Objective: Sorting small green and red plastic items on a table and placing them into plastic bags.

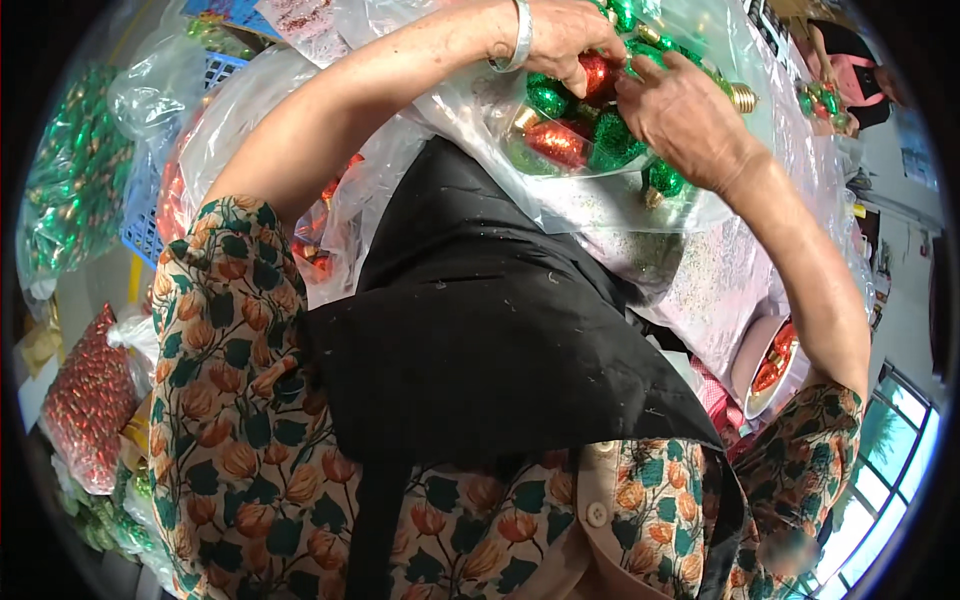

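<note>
Both my hands reach into a clear plastic bag (560, 200) filled with glittery red and green bulb-shaped ornaments with gold screw caps. My left hand (568, 38), a silver bangle at its wrist, has its thumb and fingers closed around a red ornament (597, 78). Close beside it, my right hand (686, 115) is closed with curled fingers against the ornaments; what they grip is hidden. A green ornament (548, 96) and a red one (556, 143) lie below my left hand. Another green ornament (612, 140) sits beside my right hand.
Left of me are a bag of green ornaments (85, 170), a blue crate (142, 210) and a bag of red pieces (92, 410). A pale tub (757, 350) with red ornaments stands at right. Another person (850, 75) works at the far right.
</note>
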The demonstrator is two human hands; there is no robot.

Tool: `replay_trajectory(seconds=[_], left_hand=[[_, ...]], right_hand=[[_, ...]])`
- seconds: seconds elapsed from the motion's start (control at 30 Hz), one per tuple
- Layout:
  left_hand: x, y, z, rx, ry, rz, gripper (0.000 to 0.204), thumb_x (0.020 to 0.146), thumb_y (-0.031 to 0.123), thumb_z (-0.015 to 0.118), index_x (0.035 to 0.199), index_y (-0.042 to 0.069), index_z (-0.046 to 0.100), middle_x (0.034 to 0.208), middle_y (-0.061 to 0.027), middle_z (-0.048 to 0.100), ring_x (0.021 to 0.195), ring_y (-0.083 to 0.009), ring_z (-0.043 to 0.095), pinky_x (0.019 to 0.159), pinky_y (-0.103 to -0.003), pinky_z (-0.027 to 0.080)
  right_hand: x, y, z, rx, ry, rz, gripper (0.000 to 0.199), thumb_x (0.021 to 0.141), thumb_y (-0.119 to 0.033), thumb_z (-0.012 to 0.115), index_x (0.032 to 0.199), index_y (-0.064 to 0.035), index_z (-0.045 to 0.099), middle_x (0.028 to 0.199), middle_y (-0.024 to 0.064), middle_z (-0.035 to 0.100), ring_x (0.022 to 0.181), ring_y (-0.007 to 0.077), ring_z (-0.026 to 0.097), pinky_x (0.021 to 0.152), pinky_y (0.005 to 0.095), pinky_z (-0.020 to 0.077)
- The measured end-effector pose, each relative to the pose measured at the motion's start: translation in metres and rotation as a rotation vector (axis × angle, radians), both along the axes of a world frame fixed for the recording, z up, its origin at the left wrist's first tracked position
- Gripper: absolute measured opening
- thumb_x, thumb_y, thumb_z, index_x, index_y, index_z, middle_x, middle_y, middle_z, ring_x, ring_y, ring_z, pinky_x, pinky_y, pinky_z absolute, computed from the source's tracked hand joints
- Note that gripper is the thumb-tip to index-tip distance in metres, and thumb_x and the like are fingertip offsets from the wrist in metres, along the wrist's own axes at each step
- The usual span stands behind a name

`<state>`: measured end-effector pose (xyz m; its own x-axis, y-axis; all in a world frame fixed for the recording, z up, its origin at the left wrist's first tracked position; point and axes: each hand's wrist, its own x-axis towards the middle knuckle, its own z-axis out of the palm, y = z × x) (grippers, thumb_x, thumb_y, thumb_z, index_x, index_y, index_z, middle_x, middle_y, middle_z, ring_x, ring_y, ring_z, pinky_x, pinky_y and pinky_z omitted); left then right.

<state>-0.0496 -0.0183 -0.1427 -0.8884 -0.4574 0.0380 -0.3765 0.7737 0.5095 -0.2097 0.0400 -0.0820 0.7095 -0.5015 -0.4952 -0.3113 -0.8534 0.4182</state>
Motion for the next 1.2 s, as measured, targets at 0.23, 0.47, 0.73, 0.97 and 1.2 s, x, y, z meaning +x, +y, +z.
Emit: replay_trajectory(seconds=[0.23, 0.47, 0.73, 0.97, 1.2], left_hand=[[0.006, 0.004, 0.002, -0.053, 0.039, 0.046, 0.051, 0.068, 0.019, 0.073, 0.115, 0.010, 0.057, 0.101, -0.0126, 0.059, 0.099, -0.0308, 0.055, 0.086, -0.039, 0.044], [-0.006, -0.004, -0.012, -0.027, 0.170, 0.007, 0.036, 0.064, 0.005, 0.068, 0.099, 0.000, 0.059, 0.087, -0.0192, 0.062, 0.081, -0.0329, 0.060, 0.073, -0.037, 0.047], [0.009, -0.013, -0.021, 0.094, 0.066, 0.091, 0.041, 0.069, 0.013, 0.070, 0.109, 0.007, 0.059, 0.099, -0.0126, 0.059, 0.097, -0.0289, 0.057, 0.084, -0.037, 0.044], [0.014, -0.014, -0.028, 0.015, 0.280, -0.004, 0.029, 0.074, 0.025, 0.065, 0.096, 0.006, 0.063, 0.089, -0.0153, 0.064, 0.085, -0.0316, 0.061, 0.074, -0.040, 0.047], [0.013, 0.002, 0.000, 0.129, 0.051, 0.091, 0.031, 0.085, 0.026, 0.053, 0.106, 0.004, 0.058, 0.099, -0.0134, 0.061, 0.096, -0.0269, 0.058, 0.085, -0.034, 0.044]], right_hand=[[-0.020, 0.029, 0.006, -0.373, -0.443, 0.039, 0.007, 0.076, -0.009, 0.060, 0.077, -0.0025, 0.063, 0.084, 0.0053, 0.063, 0.090, 0.0192, 0.060, 0.072, 0.0330, 0.0462], [-0.013, -0.003, 0.008, 0.471, -1.644, -0.836, 0.035, 0.088, -0.030, 0.058, 0.102, 0.0016, 0.058, 0.091, 0.0095, 0.063, 0.088, 0.0170, 0.059, 0.077, 0.0293, 0.0471], [0.010, 0.005, -0.026, 0.487, -1.779, -0.792, 0.029, 0.092, -0.031, 0.053, 0.093, -0.0022, 0.057, 0.075, 0.0013, 0.057, 0.073, 0.0082, 0.053, 0.065, 0.0210, 0.0422], [0.024, 0.015, -0.021, 0.360, -1.300, -0.454, 0.031, 0.087, -0.024, 0.058, 0.107, -0.0011, 0.052, 0.087, 0.0124, 0.059, 0.080, 0.0188, 0.058, 0.074, 0.0304, 0.0459], [-0.009, 0.020, 0.008, 0.704, -1.301, -0.704, 0.028, 0.085, -0.025, 0.061, 0.096, -0.0005, 0.051, 0.080, 0.0112, 0.056, 0.072, 0.0238, 0.055, 0.069, 0.0345, 0.0446]])
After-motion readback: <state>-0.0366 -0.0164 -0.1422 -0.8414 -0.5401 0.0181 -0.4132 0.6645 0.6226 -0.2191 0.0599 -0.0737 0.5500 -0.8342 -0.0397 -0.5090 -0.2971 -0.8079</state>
